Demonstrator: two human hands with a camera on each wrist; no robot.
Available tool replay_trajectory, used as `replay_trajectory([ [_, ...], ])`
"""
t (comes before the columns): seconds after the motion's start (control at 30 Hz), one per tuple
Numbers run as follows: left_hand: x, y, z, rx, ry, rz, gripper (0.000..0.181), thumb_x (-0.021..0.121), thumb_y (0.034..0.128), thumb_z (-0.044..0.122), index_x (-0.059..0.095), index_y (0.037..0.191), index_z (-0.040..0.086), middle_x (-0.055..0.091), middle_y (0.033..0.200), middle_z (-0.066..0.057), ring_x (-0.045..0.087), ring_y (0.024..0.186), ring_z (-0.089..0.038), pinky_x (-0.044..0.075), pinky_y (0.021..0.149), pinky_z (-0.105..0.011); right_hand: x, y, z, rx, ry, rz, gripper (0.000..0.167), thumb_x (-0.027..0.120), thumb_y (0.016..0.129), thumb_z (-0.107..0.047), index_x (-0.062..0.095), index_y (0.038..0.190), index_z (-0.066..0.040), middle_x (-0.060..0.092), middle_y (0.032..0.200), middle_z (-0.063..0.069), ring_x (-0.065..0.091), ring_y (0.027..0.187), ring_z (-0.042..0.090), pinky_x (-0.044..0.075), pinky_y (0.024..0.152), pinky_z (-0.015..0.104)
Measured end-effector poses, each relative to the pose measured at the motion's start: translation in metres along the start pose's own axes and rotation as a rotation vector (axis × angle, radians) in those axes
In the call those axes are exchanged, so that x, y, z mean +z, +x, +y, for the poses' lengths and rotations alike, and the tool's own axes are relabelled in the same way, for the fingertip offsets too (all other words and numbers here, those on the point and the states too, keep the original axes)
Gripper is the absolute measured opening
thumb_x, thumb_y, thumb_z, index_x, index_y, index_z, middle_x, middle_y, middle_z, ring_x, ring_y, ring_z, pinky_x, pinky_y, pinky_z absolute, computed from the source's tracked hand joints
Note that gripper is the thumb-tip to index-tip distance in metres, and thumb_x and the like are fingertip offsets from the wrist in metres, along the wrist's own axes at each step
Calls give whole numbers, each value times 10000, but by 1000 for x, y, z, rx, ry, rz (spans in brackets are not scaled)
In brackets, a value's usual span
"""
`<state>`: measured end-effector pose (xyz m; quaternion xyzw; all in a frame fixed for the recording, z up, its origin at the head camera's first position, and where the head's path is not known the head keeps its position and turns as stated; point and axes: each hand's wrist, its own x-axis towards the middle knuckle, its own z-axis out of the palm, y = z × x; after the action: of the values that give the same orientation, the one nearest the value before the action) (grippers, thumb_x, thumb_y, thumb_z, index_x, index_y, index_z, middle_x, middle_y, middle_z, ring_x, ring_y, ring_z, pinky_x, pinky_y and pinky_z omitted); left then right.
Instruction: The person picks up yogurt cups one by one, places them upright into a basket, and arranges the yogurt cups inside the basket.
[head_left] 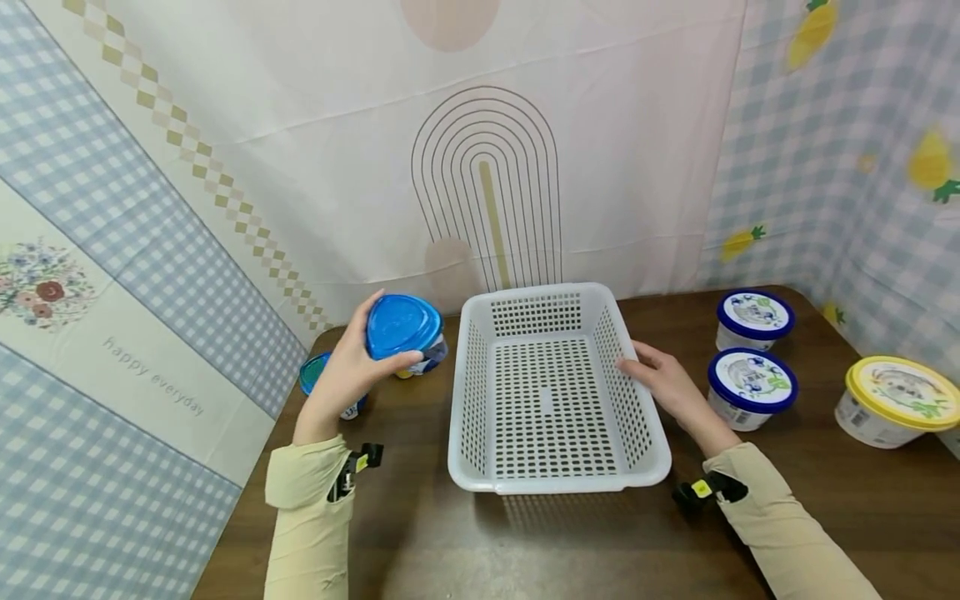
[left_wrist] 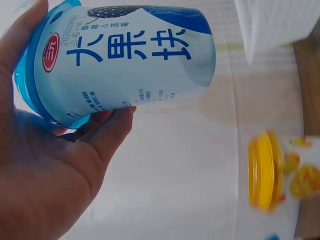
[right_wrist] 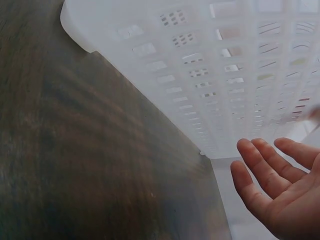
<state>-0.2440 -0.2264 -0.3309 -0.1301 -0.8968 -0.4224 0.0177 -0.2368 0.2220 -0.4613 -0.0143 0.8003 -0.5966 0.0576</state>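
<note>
My left hand (head_left: 347, 371) grips a yogurt cup (head_left: 403, 327) by its blue lid end, left of the basket and above the table. In the left wrist view the cup (left_wrist: 125, 62) shows a pale blue side with dark blue lettering and a dark berry picture. A white perforated plastic basket (head_left: 551, 400) stands in the middle. My right hand (head_left: 670, 385) holds its right rim, thumb over the edge. In the right wrist view that hand's fingers (right_wrist: 270, 177) curve beside the basket's outer wall; the thumb is mostly out of frame.
Behind my left hand stand a green-lidded cup (head_left: 312, 372) and a yellow-lidded cup (left_wrist: 265, 170), both partly hidden. At right are two blue-lidded tubs (head_left: 753, 379) and a yellow-lidded tub (head_left: 892, 400). Patterned cloth (head_left: 337, 167) hangs behind the brown table (head_left: 405, 517).
</note>
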Motion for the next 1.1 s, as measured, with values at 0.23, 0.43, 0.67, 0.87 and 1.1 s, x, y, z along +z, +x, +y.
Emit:
replay_trajectory([
  [0.23, 24, 34, 25, 77, -42, -85, 1037, 804, 795, 528, 194, 1602, 297, 308, 1588, -140, 418, 1351, -416, 427, 1034, -616, 1, 1, -1, -15, -20, 8, 692, 568, 1025, -364, 295, 1588, -69, 536, 1377, 322, 696, 995, 322, 594, 733, 366],
  [0.43, 34, 58, 49, 145, -69, -109, 1026, 801, 792, 532, 216, 1595, 275, 321, 1586, -108, 415, 1366, -360, 421, 1056, -573, 1, 2, 0, -12, -13, 9, 687, 568, 1028, -352, 294, 1586, -60, 524, 1381, 332, 694, 1001, 331, 595, 731, 377],
  [0.67, 45, 84, 80, 197, -56, -108, 1030, 790, 788, 535, 221, 1598, 251, 335, 1571, -102, 431, 1350, -322, 454, 1040, -524, 0, 4, 1, 10, -8, 8, 687, 564, 1030, -356, 291, 1587, -60, 526, 1378, 335, 692, 1007, 340, 598, 730, 387],
  [0.87, 59, 105, 99, 224, -75, -158, 1014, 794, 814, 467, 205, 1599, 212, 342, 1573, -126, 445, 1341, -335, 458, 1043, -506, 1, 1, -1, 2, 14, 5, 692, 581, 1023, -359, 302, 1585, -67, 526, 1379, 330, 690, 1019, 348, 600, 743, 399],
  [1.1, 80, 120, 109, 221, -78, -208, 1021, 796, 821, 462, 190, 1600, 203, 340, 1578, -118, 447, 1353, -315, 448, 1058, -494, 0, 1, -2, -5, -1, 7, 696, 584, 1018, -377, 316, 1579, -65, 515, 1397, 326, 681, 1045, 369, 602, 749, 417],
])
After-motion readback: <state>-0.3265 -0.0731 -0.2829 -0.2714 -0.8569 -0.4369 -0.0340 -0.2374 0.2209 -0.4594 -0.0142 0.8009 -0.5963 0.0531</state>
